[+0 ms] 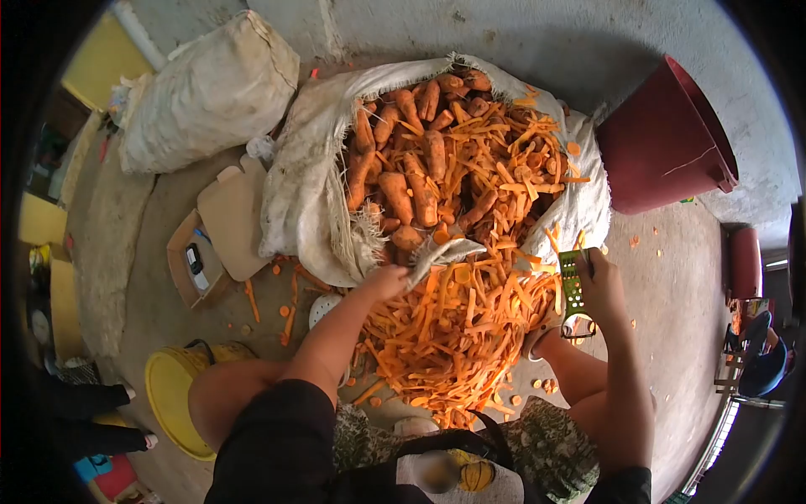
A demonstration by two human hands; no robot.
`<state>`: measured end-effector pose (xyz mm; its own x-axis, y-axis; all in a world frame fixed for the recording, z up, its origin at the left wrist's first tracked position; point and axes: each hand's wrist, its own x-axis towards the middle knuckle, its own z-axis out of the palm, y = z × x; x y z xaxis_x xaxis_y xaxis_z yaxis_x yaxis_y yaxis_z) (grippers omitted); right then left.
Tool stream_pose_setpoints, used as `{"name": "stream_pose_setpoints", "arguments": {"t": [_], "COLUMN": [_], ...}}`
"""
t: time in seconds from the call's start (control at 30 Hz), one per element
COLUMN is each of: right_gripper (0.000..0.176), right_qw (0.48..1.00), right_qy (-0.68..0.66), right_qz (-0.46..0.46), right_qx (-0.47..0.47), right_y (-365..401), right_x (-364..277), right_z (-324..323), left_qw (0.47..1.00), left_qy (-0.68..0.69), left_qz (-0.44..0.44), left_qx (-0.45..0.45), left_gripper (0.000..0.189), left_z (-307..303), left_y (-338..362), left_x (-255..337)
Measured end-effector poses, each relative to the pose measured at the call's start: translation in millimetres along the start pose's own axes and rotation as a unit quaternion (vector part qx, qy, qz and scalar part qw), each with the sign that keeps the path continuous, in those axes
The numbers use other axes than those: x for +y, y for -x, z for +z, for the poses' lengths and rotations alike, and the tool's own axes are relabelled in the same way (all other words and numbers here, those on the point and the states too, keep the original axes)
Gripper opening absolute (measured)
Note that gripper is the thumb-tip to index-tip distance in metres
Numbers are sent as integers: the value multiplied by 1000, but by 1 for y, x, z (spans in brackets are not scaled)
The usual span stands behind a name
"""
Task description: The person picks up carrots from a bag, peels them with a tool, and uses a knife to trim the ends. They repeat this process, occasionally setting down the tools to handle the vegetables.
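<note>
A large open white sack (311,185) holds whole unpeeled carrots (420,189) and many orange peelings. My left hand (386,283) is closed on the frayed lower edge of the sack. In my right hand (600,281) is a green grater-like tool (572,281) with a holed face, held upright right of the sack's opening. Below the sack, between my legs, lies a big pile of carrot peelings (449,336).
A cracked dark red bucket (663,139) leans at the right by the wall. At the left are a full white sack (210,92), an open cardboard box (200,269) and a yellow bucket (172,395). Another person (762,361) is at the far right; a co-worker's legs (92,416) show lower left.
</note>
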<state>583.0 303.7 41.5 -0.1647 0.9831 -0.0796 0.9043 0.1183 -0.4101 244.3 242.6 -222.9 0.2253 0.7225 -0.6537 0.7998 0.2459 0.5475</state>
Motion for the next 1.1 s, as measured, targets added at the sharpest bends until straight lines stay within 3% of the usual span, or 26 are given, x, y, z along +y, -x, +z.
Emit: {"name": "stream_pose_setpoints", "arguments": {"t": [0.07,0.1,0.13,0.17,0.23,0.37,0.43,0.57,0.6,0.63,0.67,0.77,0.8,0.83,0.9,1.0,1.03,1.1], "right_gripper": [22,22,22,22,22,21,22,22,22,22,21,20,20,20,20,20,20,19], "right_qw": [1000,1000,1000,1000,1000,999,999,998,998,998,997,996,996,996,997,997,998,998], "right_qy": [12,12,13,15,22,22,26,27,29,35,39,44,33,34,42,25,25,29], "right_qz": [5,5,2,-1,8,42,32,49,54,53,52,56,64,66,53,51,50,42], "right_qx": [-13,-13,-9,-4,-5,-25,-20,-25,-22,-28,-33,-44,-46,-44,-45,-44,-42,-29], "right_y": [0,0,1,1,0,0,-1,-1,-1,-1,-2,-2,-2,-3,-1,2,2,3], "right_x": [0,0,0,1,4,-3,5,10,12,15,17,23,24,25,27,20,20,22], "right_z": [0,1,1,0,1,0,6,5,4,4,5,7,6,6,7,0,-2,-5], "left_qw": [985,975,943,944,847,824,910,932,913,842,843,876,869,870,829,806,806,866], "left_qy": [146,149,233,234,306,314,141,12,246,466,466,266,279,279,432,433,434,308], "left_qz": [-60,-41,-142,-140,-343,-363,-252,-247,-214,-171,-169,-348,-316,-313,-309,-364,-362,-275], "left_qx": [63,162,188,187,266,302,299,264,245,212,211,203,260,259,175,176,178,282], "left_gripper": [32,30,31,31,37,48,54,45,39,35,35,28,30,30,30,38,38,29], "left_z": [-14,1,-4,-9,-14,-16,-21,-15,-15,-15,-15,-21,-23,-23,-30,-41,-45,-56], "left_y": [1,-23,-25,-30,-38,-45,-35,-62,-66,-71,-76,-87,-90,-92,-77,-70,-64,-42], "left_x": [-15,-49,-54,-59,-67,-62,-44,-47,-51,-55,-57,-60,-59,-58,-48,-32,-24,0]}}
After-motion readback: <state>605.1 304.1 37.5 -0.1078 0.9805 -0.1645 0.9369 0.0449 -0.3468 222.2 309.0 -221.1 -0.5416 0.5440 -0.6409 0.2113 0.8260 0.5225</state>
